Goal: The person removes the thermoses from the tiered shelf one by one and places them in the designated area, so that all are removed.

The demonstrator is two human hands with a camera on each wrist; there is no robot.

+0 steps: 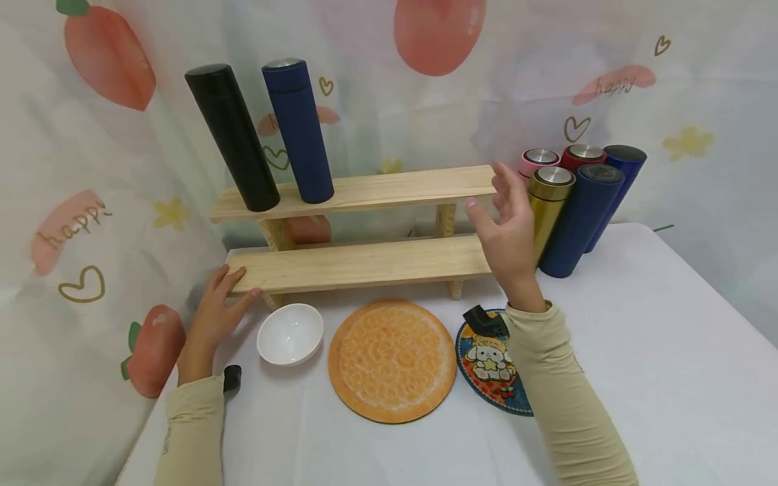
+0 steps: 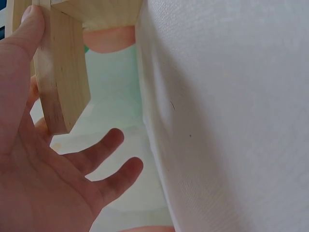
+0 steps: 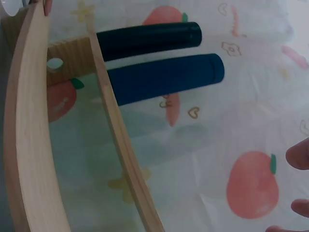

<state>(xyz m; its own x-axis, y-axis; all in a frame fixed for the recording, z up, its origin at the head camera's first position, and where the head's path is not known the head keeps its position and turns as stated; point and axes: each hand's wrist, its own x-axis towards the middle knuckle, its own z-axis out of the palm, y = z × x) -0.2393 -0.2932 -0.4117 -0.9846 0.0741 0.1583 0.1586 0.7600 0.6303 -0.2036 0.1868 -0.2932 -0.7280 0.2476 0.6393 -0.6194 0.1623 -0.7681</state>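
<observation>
The two-tier wooden rack (image 1: 365,263) stands between the two hands, its lower board reaching to the left hand (image 1: 219,307), which grips that board's left end: the left wrist view shows the thumb laid along one edge, fingers behind the other, and two more fingers standing free. The right hand (image 1: 507,229) is raised by the rack's right end with fingers loosely spread and nothing in them; in the right wrist view its fingertips show apart from the upper board. On that upper board, beyond the left hand and slightly to its right, stand a black flask (image 1: 234,138) and a blue flask (image 1: 299,131), both tall and narrow, so a sharp tug or twist by the left hand could well topple them. A pull toward the body would likely bump the white bowl (image 1: 290,334), which sits just right of the left hand, in front of the lower board. Close on the right hand's outer side is a cluster: a gold flask (image 1: 546,216) nearest, then pink (image 1: 539,158), red (image 1: 583,156), navy (image 1: 580,223) and bright blue (image 1: 625,172) ones; a careless outward sweep of that hand might knock the gold one into its neighbours. Nearer the body lie an orange round mat (image 1: 392,361), between the hands, and a cartoon mat (image 1: 491,368), partly covered by the right sleeve (image 1: 565,405).
</observation>
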